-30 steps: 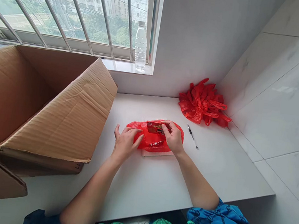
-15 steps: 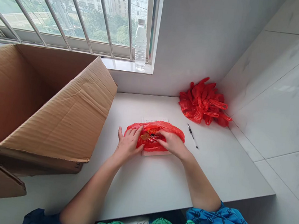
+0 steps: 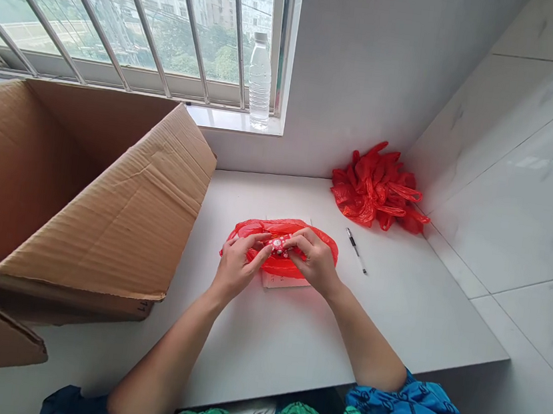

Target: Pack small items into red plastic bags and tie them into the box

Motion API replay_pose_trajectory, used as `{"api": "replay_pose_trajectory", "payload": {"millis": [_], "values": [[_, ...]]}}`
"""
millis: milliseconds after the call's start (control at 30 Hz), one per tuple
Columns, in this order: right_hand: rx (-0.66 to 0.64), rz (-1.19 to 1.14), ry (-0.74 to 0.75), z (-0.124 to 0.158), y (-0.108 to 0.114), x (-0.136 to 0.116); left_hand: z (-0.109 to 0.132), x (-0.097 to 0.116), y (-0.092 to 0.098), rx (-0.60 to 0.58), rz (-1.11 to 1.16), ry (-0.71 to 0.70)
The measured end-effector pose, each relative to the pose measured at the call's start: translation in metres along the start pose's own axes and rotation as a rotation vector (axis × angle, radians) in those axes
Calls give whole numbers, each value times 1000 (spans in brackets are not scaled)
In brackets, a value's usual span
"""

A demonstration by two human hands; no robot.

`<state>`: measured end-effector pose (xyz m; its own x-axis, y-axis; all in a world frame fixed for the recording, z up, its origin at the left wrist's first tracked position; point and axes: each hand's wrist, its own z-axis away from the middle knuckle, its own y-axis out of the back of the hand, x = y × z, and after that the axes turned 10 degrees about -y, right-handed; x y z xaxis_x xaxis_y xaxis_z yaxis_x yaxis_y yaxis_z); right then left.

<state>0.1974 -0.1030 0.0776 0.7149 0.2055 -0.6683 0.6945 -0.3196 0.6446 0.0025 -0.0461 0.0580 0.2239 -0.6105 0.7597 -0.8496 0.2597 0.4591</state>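
Left hand [image 3: 237, 268] and right hand [image 3: 314, 263] closed round red bag [image 3: 279, 266] (packet [image 3: 278, 244] inside).

On my feed, the white surface [image 3: 409, 317] carries 5 things: a large open cardboard box [image 3: 89, 211] at left, a flat white packet [image 3: 282, 282] near the middle under a red plastic bag [image 3: 276, 266], a slim pen [image 3: 354, 249] near them, and a bunch of red plastic bags [image 3: 377, 189] in the far right corner.

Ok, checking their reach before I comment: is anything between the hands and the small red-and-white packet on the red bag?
Nothing visible. The left hand and right hand are both at the small red-and-white packet, their fingers seeming to touch it, over the red plastic bag.
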Motion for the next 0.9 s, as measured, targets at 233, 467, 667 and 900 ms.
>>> {"api": "replay_pose_trajectory", "payload": {"millis": [233,467,667,900], "values": [[-32,-253,-165,0,-1,-3,1,-4,-1,78,344,63],[-230,-730,-411,-1,-9,-10,0,-5,-3,59,579,109],[-243,-824,-526,-4,-10,-13,-2,1,5,31,687,215],[-245,-847,-560,-2,-14,-7,0,5,-2,-52,619,224]]}}
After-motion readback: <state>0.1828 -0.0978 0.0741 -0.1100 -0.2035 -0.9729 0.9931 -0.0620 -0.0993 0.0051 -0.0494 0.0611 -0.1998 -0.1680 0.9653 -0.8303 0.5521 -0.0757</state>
